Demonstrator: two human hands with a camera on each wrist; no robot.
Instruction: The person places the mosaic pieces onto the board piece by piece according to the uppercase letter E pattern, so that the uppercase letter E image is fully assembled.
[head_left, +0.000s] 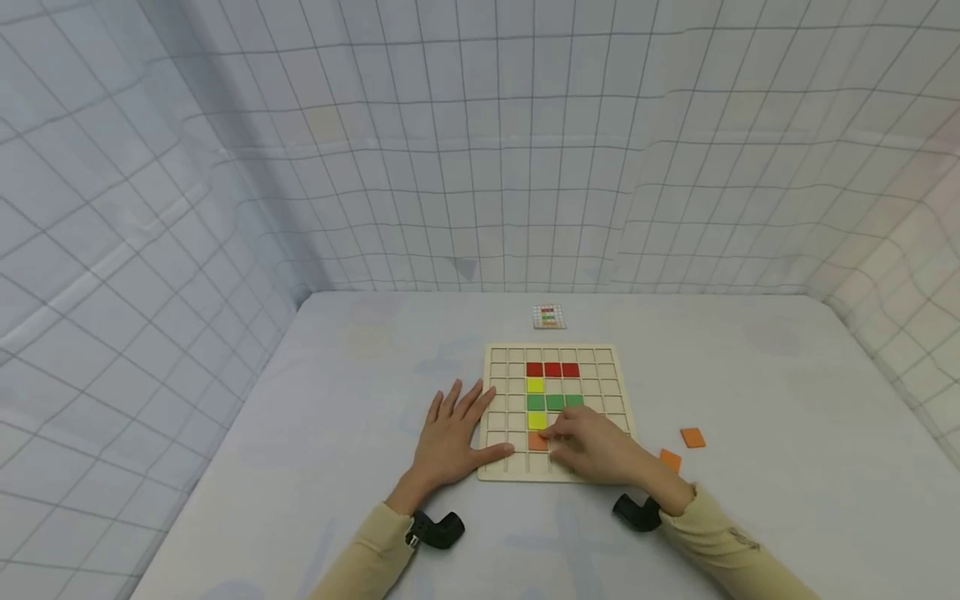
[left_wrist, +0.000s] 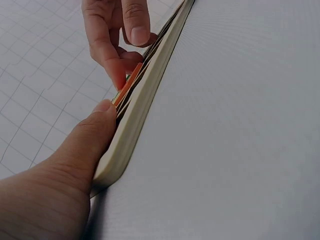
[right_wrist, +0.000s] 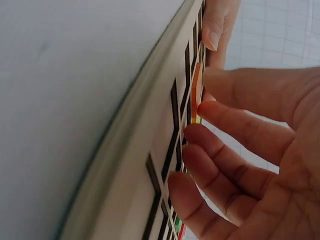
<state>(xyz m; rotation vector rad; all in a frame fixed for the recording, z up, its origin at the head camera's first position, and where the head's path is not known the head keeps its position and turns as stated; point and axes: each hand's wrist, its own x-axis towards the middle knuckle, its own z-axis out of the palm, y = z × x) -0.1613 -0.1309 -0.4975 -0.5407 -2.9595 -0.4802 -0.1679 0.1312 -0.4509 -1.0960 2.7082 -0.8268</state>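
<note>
A cream grid board lies on the table under both hands. Red tiles, yellow tiles and green tiles sit in its cells, with an orange tile in a lower cell. My left hand rests spread along the board's left edge, its thumb on the lower left corner area. My right hand is over the lower right part. Its index finger touches the orange tile, which stands slightly proud of the board in the left wrist view. The right thumb is apart from the tile there.
Two loose orange tiles, a nearer one and a farther one, lie right of the board. Behind it lies a small pattern card with a coloured design. A grid-lined white cloth hangs at the table's back and sides.
</note>
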